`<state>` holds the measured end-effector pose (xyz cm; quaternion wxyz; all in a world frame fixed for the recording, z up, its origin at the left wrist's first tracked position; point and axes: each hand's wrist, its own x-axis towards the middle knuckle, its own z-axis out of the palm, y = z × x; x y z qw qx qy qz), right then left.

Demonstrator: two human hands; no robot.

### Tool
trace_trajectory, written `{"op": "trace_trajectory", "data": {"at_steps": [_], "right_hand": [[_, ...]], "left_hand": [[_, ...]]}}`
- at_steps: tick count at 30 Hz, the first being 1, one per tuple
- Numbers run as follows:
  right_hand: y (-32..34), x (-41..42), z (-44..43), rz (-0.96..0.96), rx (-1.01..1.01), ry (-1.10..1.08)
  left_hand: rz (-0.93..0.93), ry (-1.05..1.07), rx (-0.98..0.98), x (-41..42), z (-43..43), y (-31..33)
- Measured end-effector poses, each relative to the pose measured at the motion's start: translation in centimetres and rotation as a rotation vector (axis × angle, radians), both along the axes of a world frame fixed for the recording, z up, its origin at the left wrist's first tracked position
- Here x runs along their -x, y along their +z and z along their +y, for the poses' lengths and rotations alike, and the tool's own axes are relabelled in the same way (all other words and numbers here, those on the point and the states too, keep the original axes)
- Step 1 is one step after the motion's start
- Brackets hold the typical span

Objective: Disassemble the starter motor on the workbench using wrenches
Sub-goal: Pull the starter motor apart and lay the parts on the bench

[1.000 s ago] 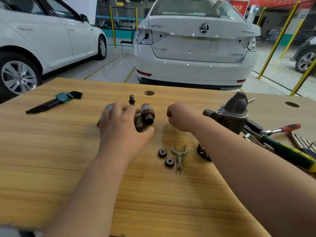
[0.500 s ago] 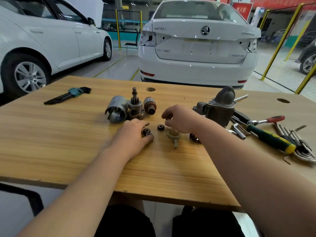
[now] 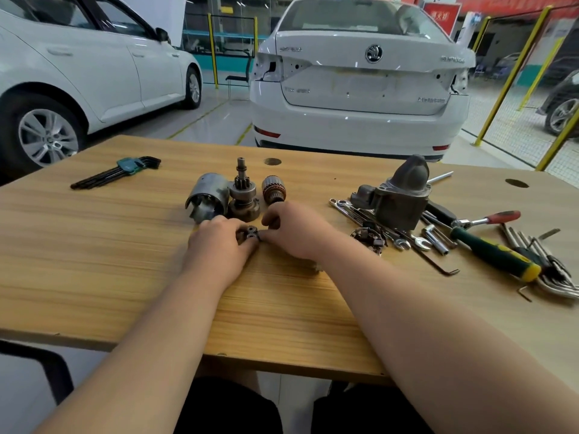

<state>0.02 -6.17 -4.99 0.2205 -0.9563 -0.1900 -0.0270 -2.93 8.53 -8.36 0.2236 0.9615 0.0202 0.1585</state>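
On the wooden workbench [image 3: 94, 245] the starter motor lies in parts. The silver motor casing [image 3: 206, 197], the drive pinion assembly [image 3: 242, 195] and the copper-wound armature [image 3: 273, 189] stand in a row at the back. The grey nose housing [image 3: 401, 195] stands to the right, with the brush holder [image 3: 368, 236] in front of it. My left hand [image 3: 219, 249] and my right hand [image 3: 297, 233] meet just in front of the row. Their fingertips pinch the small dark gears [image 3: 251, 232] between them. My right hand hides the fork lever.
A hex key set [image 3: 125, 170] lies at the far left. Wrenches [image 3: 376, 220], a red-handled ratchet [image 3: 488, 219], a green-and-yellow screwdriver [image 3: 495, 255] and loose hex keys [image 3: 548, 264] crowd the right side. Two white cars stand beyond the bench.
My left hand left the casing and came down onto a small gear. My right hand moved left from over the fork lever, and both hands now close on the gears.
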Motion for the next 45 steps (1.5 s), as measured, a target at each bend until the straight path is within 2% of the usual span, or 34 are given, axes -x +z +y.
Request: {"op": "trace_trajectory", "data": {"at_steps": [3, 5, 7, 10, 15, 21, 24, 27, 28, 30, 32, 33, 36, 38, 41, 43, 45], "right_hand": [[1.8, 0.3, -2.1, -0.029, -0.002, -0.113], [2.5, 1.2, -4.1, -0.046, 0.140, -0.172], [2.4, 3.0, -5.1, 0.017, 0.291, -0.160], [0.9, 4.4, -4.6, 0.017, 0.378, -0.128], [0.2, 1.6, -2.0, 0.011, 0.277, -0.201], [0.0, -1.3, 1.1, -0.042, 0.095, -0.163], [0.6, -0.4, 0.4, -0.073, -0.081, -0.128], [2.2, 0.8, -3.0, -0.099, -0.231, -0.264], [2.8, 1.3, -4.6, -0.120, -0.186, -0.326], [3.5, 2.7, -7.9, -0.157, 0.057, -0.442], [3.1, 4.3, -10.1, -0.106, 0.289, -0.503], [2.5, 4.8, -10.5, -0.044, 0.335, -0.501], [1.2, 5.3, -9.9, 0.085, 0.249, -0.469], [0.9, 5.1, -8.9, 0.046, 0.225, -0.448], [0.6, 5.1, -6.7, 0.016, 0.184, -0.302], [0.6, 5.1, -5.6, 0.029, 0.023, -0.183], [1.5, 4.8, -6.0, -0.114, -0.204, -0.230]], "left_hand": [[-0.018, 0.035, -0.015, -0.2, 0.0, -0.1], [-0.025, 0.044, -0.021, -0.2, -0.1, -0.1], [-0.037, 0.043, -0.026, 0.0, -0.3, -0.1], [-0.057, 0.045, -0.025, 0.4, -0.5, 0.0], [-0.058, 0.057, -0.037, 1.1, -0.5, 0.1], [-0.090, 0.032, -0.050, 0.9, -0.5, -0.2], [-0.122, 0.013, -0.059, 0.6, -0.4, -0.4], [-0.153, -0.033, -0.052, 0.3, -0.6, -0.4], [-0.168, -0.048, -0.047, 0.2, -0.7, -0.3], [-0.195, -0.072, -0.054, 0.2, -1.0, -0.3], [-0.220, -0.088, -0.075, 0.5, -1.5, -0.2], [-0.235, -0.100, -0.082, 0.7, -1.8, -0.1], [-0.244, -0.179, -0.104, 1.8, -3.3, 0.1], [-0.195, -0.266, -0.076, 2.5, -4.2, 0.1], [-0.187, -0.352, -0.041, 3.2, -4.7, 0.1], [-0.137, -0.320, -0.010, 3.0, -4.4, 0.3], [-0.068, -0.296, 0.013, 2.9, -4.2, 0.3]]}}
